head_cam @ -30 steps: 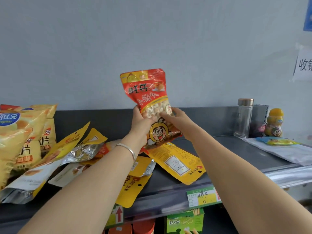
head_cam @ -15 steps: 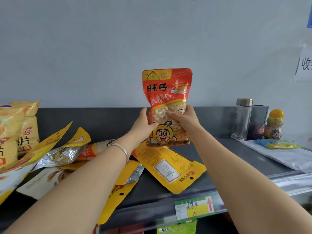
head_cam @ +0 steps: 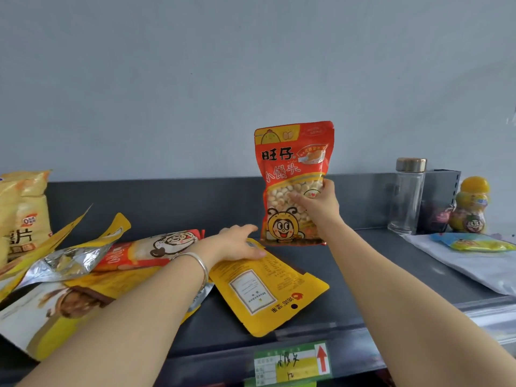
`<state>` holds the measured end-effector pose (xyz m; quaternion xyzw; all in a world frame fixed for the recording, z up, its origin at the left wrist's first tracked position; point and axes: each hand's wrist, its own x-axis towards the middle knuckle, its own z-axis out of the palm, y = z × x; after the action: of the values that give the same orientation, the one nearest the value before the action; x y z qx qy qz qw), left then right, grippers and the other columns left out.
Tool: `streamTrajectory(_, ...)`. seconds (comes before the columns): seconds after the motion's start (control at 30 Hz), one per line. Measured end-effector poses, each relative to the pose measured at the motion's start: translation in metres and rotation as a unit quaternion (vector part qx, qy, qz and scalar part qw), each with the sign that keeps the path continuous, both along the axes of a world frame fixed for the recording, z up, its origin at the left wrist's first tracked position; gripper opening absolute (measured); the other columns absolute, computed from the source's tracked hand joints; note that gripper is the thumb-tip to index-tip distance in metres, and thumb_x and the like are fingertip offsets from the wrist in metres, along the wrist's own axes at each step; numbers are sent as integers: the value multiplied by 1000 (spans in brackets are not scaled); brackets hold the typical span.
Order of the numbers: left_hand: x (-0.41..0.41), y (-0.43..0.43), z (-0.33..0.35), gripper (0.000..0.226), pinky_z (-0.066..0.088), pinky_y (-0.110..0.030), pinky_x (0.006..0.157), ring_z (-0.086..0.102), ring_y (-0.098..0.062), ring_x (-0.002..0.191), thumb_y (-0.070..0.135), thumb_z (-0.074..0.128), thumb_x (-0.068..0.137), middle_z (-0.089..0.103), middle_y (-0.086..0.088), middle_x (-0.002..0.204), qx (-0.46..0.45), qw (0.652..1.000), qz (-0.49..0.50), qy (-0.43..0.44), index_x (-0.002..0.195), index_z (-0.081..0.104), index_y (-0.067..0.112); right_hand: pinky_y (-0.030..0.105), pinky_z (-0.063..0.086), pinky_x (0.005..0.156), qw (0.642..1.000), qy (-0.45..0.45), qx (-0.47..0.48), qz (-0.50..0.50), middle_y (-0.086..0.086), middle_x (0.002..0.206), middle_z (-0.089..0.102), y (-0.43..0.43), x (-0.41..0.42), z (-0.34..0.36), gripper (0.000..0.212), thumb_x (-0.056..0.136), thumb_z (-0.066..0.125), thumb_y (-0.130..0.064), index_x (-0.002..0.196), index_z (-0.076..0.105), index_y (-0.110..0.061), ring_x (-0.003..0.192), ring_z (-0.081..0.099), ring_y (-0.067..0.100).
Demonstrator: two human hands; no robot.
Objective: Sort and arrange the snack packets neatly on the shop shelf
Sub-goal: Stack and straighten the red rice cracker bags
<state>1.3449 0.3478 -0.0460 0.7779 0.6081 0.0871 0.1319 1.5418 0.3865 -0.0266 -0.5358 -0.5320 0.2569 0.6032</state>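
left hand released | right grip mid-height on upright red packet

can't see the right hand fingers tucked behind the red packet. can't see the top of the yellow packet under the left hand, can't read its small print. loses the yellow bags at the left edge and the white bag at the right. can't read the scrawl on the price label. can't make out the blurred jar print.
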Motion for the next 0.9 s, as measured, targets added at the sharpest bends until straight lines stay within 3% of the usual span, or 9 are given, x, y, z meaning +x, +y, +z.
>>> streamTrajectory(0.07, -1, 2, 1, 74, 32, -43, 109, 31, -28, 135, 52, 60, 84, 32, -5, 147, -8, 1000, -1, -2, 145, 27, 28, 44, 53, 88, 1000, 6, -11, 24, -1, 114, 59, 6, 1, -6, 71, 71, 82, -37, 124, 37, -22, 102, 62, 22)
streamTrajectory(0.2, -6, 2, 10, 38, 37, -29, 95, 44, -15, 117, 39, 65, 86, 43, 7, 123, -25, 999, -46, -8, 121, 57, 26, 46, 54, 88, 999, 11, -20, 49, -1, 112, 60, 20, -5, -16, 67, 71, 82, -36, 121, 38, -25, 102, 62, 22)
streamTrajectory(0.3, -11, 3, 13, 20, 42, -24, 84, 53, -10, 105, 34, 66, 86, 54, 9, 107, -16, 996, -42, -77, 101, 66, 21, 48, 55, 87, 993, 28, -51, 98, 4, 112, 62, 33, -15, -21, 55, 75, 80, -31, 115, 42, -22, 99, 64, 23)
streamTrajectory(0.4, -17, 4, 13, 18, 44, -19, 72, 55, -6, 87, 29, 65, 87, 61, 4, 97, 9, 988, 3, -153, 96, 67, 14, 52, 54, 87, 986, 41, -91, 135, 9, 114, 63, 44, -19, -20, 41, 82, 75, -25, 112, 47, -19, 101, 64, 28)
streamTrajectory(0.47, -20, 5, 12, 17, 44, -21, 75, 55, -9, 93, 28, 65, 87, 60, 0, 107, 27, 981, 31, -190, 101, 63, 18, 52, 54, 89, 982, 35, -113, 150, 9, 116, 63, 50, -19, -16, 38, 84, 73, -23, 113, 49, -18, 103, 64, 29)
streamTrajectory(0.57, -18, 8, 10, 40, 39, -26, 91, 48, -17, 120, 28, 64, 89, 49, -3, 131, 33, 980, 48, -190, 127, 52, 25, 51, 52, 91, 983, -3, -128, 134, 7, 116, 61, 53, -20, -12, 42, 82, 74, -26, 114, 48, -19, 106, 61, 29)
streamTrajectory(0.63, -14, 10, 10, 49, 37, -28, 96, 44, -18, 127, 29, 61, 90, 46, -5, 138, 22, 984, 41, -173, 136, 44, 23, 46, 52, 91, 987, -31, -120, 100, 5, 114, 59, 53, -22, -13, 48, 81, 75, -27, 116, 44, -17, 102, 60, 25)
streamTrajectory(0.73, -9, 10, 8, 45, 41, -32, 100, 49, -19, 122, 31, 60, 91, 51, -6, 135, 19, 992, 29, -123, 134, 49, 23, 42, 51, 87, 991, -50, -108, 55, 7, 115, 57, 50, -23, -14, 59, 81, 75, -27, 125, 38, -11, 99, 57, 24)
streamTrajectory(0.9, -15, 4, 11, 40, 41, -35, 102, 49, -21, 123, 30, 60, 91, 52, -6, 133, 71, 990, 37, -120, 129, 53, 21, 52, 41, 102, 983, -155, -84, -55, 11, 140, 38, 37, -28, -6, 81, 81, 71, -41, 144, 25, -21, 129, 40, 37)
